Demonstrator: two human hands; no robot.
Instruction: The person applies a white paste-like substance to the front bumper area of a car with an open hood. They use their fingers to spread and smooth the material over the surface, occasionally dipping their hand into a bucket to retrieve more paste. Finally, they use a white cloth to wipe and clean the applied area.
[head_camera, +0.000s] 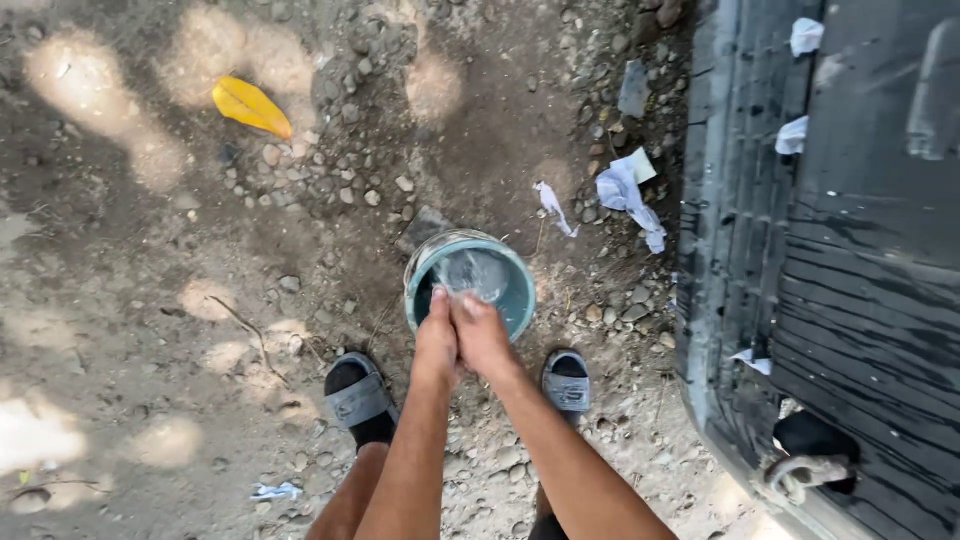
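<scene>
A yellow leaf lay at ten o'clock on the gravel ground. The left hand and right hand pressed together, apparently clasping something clear, directly over the teal bucket at twelve o'clock, equally near. Dark vehicle at three o'clock.

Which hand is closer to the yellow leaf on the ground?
The left hand, just barely. Both hands are pressed together over the teal bucket, far from the yellow leaf, which lies up and to the left. The right hand is on the side away from it.
</scene>
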